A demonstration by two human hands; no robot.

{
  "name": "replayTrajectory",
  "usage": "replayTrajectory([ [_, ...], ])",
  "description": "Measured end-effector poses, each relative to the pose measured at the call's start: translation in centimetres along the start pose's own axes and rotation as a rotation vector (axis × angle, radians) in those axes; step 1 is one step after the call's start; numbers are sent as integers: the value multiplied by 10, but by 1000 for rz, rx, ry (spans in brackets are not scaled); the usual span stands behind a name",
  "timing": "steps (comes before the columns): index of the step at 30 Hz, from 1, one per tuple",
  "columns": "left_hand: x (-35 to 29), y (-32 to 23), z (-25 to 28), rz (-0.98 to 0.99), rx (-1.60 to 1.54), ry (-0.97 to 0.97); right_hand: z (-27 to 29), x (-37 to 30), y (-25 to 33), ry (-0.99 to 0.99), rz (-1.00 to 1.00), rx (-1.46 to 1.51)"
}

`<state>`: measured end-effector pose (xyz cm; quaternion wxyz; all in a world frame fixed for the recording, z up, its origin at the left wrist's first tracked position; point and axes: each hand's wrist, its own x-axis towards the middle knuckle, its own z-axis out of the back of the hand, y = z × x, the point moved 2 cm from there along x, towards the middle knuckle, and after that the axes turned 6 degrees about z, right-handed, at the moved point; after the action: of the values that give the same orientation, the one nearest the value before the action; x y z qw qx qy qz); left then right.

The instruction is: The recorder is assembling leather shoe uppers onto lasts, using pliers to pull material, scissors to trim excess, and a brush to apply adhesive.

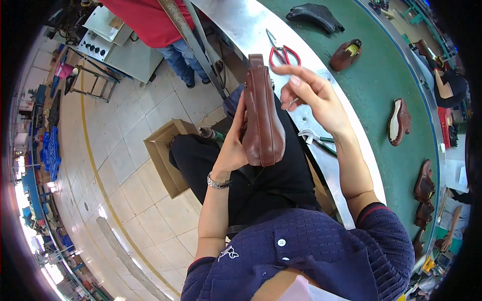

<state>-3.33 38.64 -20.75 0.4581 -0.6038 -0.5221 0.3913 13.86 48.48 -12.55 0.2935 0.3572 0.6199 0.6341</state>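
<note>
My left hand [233,150] grips a brown leather shoe [263,118] from its left side, fingers mostly behind it. The shoe stands on end above my lap, a stitched seam running along it and a narrow tab at its far end. Close to the shoe's right side is my right hand [314,95]. Its index finger reaches toward the leather while the other fingers curl in around something thin and pale that I cannot make out. Red-handled pliers [283,55] lie beyond this hand, and dark-handled pliers [319,139] lie beside its wrist, both on the metal ledge [369,150].
On the green conveyor belt [366,95] are a black leather piece [316,17] and several brown shoes [399,123]. An open cardboard box [168,155] stands on the floor left of my legs. A person in red [150,22] stands ahead, past a metal post [193,47].
</note>
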Motion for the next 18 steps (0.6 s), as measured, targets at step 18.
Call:
replayTrajectory([
  [18, -78, 115, -24, 294, -206, -529, -21, -53, -91, 907, -567, -379],
])
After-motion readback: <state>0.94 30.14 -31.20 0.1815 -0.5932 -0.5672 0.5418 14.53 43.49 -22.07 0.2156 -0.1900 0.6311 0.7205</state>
